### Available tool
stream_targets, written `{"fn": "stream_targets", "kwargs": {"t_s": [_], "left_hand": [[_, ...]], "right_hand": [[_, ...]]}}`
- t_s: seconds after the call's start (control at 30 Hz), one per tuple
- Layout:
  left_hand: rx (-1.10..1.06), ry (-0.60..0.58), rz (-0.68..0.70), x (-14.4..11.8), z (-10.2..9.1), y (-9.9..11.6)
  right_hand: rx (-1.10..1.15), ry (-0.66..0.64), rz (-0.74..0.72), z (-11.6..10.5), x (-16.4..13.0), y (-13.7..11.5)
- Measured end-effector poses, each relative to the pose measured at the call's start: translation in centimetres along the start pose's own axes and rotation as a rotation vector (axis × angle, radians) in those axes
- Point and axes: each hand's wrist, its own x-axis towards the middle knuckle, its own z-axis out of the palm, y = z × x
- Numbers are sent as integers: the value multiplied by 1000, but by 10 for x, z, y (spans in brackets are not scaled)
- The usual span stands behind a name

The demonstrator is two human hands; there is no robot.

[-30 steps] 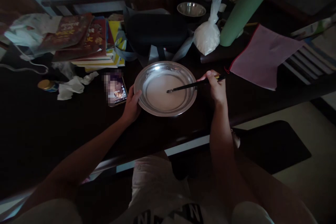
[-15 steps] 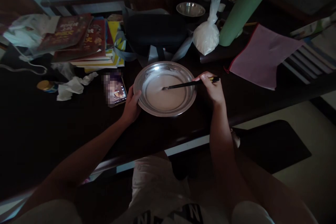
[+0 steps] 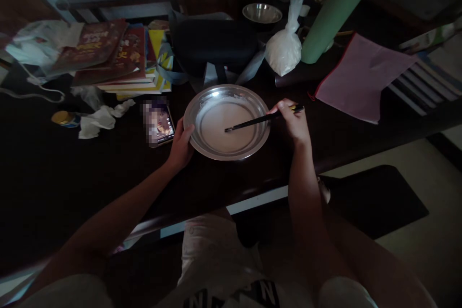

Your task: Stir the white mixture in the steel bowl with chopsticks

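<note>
A shiny metal bowl (image 3: 226,156) rests on the dark table in front of me, with a pale, milky liquid (image 3: 216,127) inside. My left hand (image 3: 181,147) grips its left rim, thumb on top and the other fingers hidden beneath. Over the bowl's right edge, my right hand (image 3: 293,118) is closed around black chopsticks (image 3: 258,120), held slanting. Their tips reach the liquid near the bowl's middle. Just left of my left hand lies a phone (image 3: 160,122) with a lit screen.
Books (image 3: 130,65) are stacked at the back left, near crumpled tissue (image 3: 96,122) and a small jar (image 3: 65,118). Behind the bowl sit a black case (image 3: 214,45), a tied bag of white powder (image 3: 284,53) and another metal bowl (image 3: 262,13). A green column (image 3: 335,14) and a pink pouch (image 3: 364,77) are rightward.
The chopstick tips have moved slightly toward me in the liquid, and my right hand has shifted a little with them. My left hand and the bowl stay in place.
</note>
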Motion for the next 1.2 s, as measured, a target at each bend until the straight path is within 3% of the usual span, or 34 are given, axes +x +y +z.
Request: {"fn": "stream_targets", "kwargs": {"t_s": [0.07,0.23,0.4,0.53,0.7,0.87,1.03,1.2], "left_hand": [[-2,-10,-2,0,-1,0],[-3,-5,9,1,0,-1],[3,-6,12,1,-1,-1],[5,-21,9,1,-1,0],[21,-16,16,0,0,0],[37,-6,7,1,-1,0],[52,-11,21,1,0,0],[57,7,8,1,0,0]], "right_hand": [[-20,-21,-18,0,0,0],[-39,80,-4,0,1,0],[-50,-28,-11,0,1,0],[-53,79,2,0,1,0],[-9,-33,-7,1,0,-1],[-24,70,-1,0,0,-2],[-22,-33,-15,1,1,-3],[-16,71,7,0,0,-1]]}}
